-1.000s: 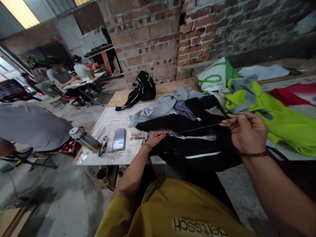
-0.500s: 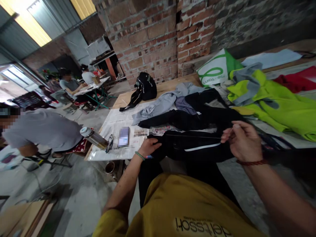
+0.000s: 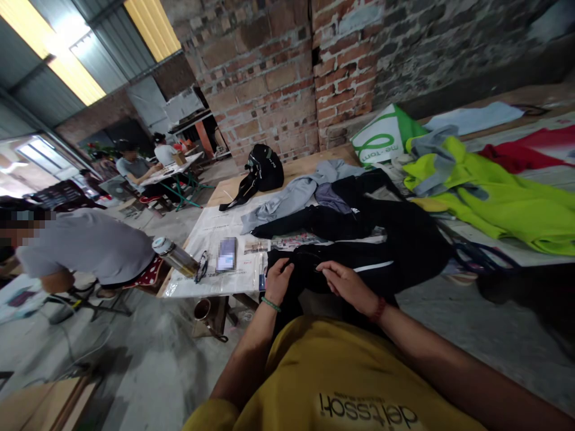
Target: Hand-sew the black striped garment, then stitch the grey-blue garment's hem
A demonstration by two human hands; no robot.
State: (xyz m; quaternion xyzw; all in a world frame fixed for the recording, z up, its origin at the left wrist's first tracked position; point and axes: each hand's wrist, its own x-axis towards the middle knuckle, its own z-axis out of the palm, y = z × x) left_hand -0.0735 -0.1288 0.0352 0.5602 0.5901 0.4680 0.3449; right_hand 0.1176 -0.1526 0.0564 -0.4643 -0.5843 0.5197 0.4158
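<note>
Black garment [image 3: 415,242]: left end in left grip [image 3: 277,281], spreading past right grip [image 3: 349,288].

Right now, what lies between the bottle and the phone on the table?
A pair of eyeglasses, close by the base of the bottle; past it, a narrow strip of printed covering shows before the phone. The head view shows this.

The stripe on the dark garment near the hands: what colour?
The stripe is white, best seen in the head view.

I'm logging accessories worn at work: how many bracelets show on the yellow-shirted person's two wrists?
2: a green bracelet just behind the left hand, and a red bracelet just behind the right hand.
</note>
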